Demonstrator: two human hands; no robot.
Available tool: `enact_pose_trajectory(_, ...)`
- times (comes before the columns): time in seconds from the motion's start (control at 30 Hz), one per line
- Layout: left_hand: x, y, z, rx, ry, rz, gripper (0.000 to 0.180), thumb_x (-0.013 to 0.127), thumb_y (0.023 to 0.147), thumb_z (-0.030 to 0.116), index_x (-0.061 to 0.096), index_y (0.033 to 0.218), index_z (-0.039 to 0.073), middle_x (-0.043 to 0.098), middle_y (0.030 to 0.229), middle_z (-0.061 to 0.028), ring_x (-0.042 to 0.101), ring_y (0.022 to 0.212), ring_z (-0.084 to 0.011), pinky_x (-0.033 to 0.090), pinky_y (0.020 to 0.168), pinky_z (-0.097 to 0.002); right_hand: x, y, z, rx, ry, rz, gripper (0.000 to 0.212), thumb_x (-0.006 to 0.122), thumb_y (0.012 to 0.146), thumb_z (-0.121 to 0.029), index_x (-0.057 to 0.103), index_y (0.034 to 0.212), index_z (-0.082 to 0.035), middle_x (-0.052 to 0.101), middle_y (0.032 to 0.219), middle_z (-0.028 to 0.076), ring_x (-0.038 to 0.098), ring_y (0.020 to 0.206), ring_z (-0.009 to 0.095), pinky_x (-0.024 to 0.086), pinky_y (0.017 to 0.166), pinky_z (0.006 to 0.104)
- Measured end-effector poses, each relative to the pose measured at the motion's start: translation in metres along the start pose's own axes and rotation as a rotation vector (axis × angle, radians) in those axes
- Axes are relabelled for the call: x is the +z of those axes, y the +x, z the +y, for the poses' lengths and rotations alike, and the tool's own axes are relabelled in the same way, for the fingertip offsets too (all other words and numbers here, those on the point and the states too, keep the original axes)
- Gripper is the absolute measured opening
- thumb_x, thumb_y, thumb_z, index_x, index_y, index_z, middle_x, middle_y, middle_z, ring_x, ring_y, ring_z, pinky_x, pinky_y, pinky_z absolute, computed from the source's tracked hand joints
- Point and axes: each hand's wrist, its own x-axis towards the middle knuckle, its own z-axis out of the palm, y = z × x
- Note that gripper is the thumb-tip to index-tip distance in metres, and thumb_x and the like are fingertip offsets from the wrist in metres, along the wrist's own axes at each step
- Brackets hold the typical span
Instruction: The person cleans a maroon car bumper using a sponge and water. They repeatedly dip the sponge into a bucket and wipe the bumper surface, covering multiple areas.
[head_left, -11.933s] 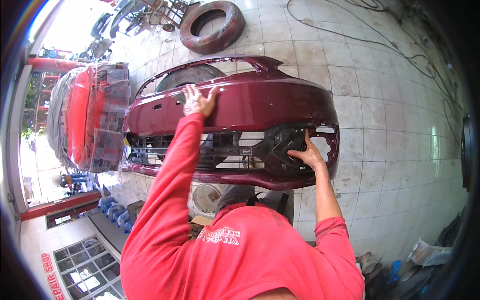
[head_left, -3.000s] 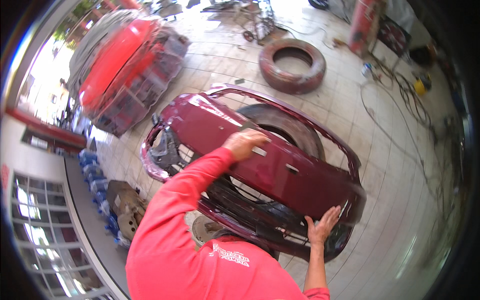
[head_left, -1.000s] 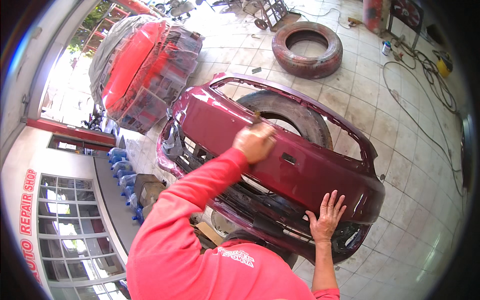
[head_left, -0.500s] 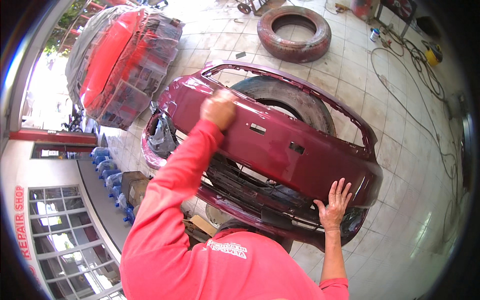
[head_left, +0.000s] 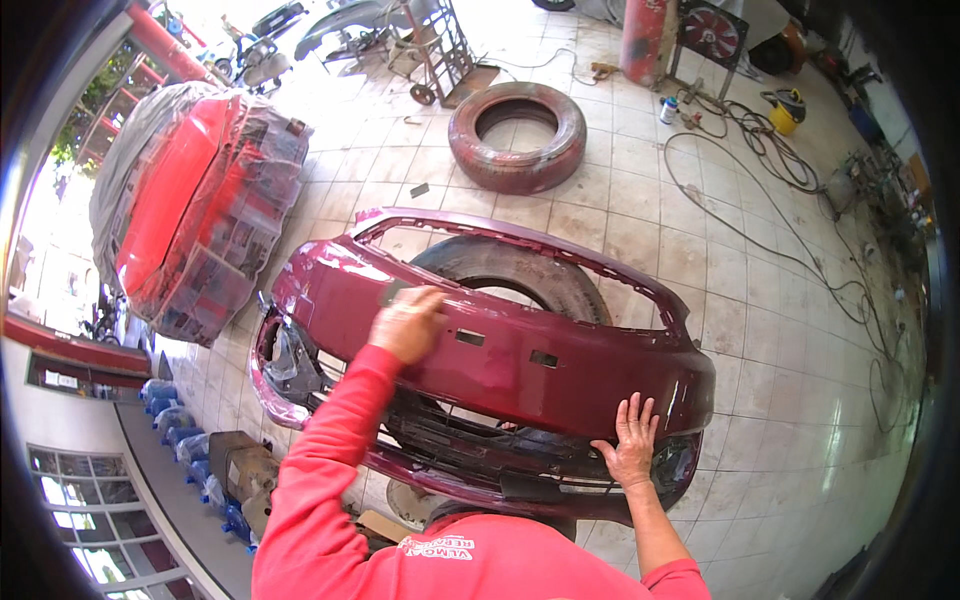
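Keeps the right hand (head_left: 630,440) spread flat, fingers fanned, on the dark-red bumper (head_left: 500,370) near its right end. Has just slid the left hand (head_left: 408,325) across the bumper's face, baring the left slot (head_left: 470,338), covered a second ago; probably mid-stroke, with work on that panel unfinished. Left grip too blurred to tell, perhaps pressing a dark pad (head_left: 393,292). Through the bumper's upper opening, a dark tyre (head_left: 480,262); around the bumper, pale tiled floor (head_left: 780,340). Left of the bumper, blue bottles (head_left: 185,438) in a row, then a plastic-draped red car part (head_left: 180,185). Beyond the bumper, a loose tyre (head_left: 517,175), then, farther right, a fan (head_left: 712,32).
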Motion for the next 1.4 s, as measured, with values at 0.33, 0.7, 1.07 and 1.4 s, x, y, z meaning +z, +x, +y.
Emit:
enact_pose_trajectory(0.33, 0.142, 0.026, 0.24, 0.269, -0.124, 0.118, 0.02, 0.064, 0.084, 0.014, 0.072, 0.102, 0.008, 0.062, 0.101, -0.0088, 0.064, 0.103, -0.0305, 0.06, 0.075, -0.0458, -0.001, 0.007, -0.008, -0.042, 0.006, 0.004, 0.11, 0.085, 0.079, -0.047, 0.032, 0.166, -0.006, 0.02, 0.176, 0.019, 0.015, 0.16, 0.051, 0.02, 0.124, 0.0702)
enact_pose_trajectory(0.7, 0.051, 0.028, 0.114, 0.128, 0.238, -0.221, 0.026, 0.063, 0.09, 0.01, 0.073, 0.114, 0.009, 0.068, 0.12, -0.0113, 0.063, 0.116, -0.0325, 0.056, 0.098, -0.0441, 0.0, 0.002, -0.006, 0.024, 0.085, 0.076, 0.109, 0.087, 0.077, -0.046, 0.034, 0.167, -0.014, 0.023, 0.177, 0.011, 0.018, 0.161, 0.046, 0.021, 0.124, 0.0699)
enact_pose_trajectory(1.07, 0.116, 0.052, 0.234, 0.331, 0.088, -0.252, 0.03, 0.059, 0.094, 0.016, 0.072, 0.12, 0.009, 0.064, 0.124, -0.0119, 0.062, 0.121, -0.0328, 0.058, 0.093, -0.0469, 0.004, -0.001, 0.011, -0.018, 0.056, 0.092, 0.103, 0.081, 0.079, -0.056, 0.039, 0.165, -0.017, 0.025, 0.176, 0.008, 0.017, 0.162, 0.042, 0.021, 0.127, 0.0651)
enact_pose_trajectory(1.4, -0.06, -0.147, -0.057, -0.633, 0.26, 0.355, 0.033, 0.069, 0.1, 0.035, 0.074, 0.108, 0.004, 0.07, 0.126, -0.0165, 0.065, 0.116, -0.0358, 0.052, 0.1, -0.0452, -0.04, 0.074, -0.028, -0.215, 0.273, 0.186, 0.091, 0.069, 0.094, -0.06, 0.05, 0.152, 0.008, 0.037, 0.166, 0.028, 0.032, 0.156, 0.046, 0.031, 0.125, 0.0561)
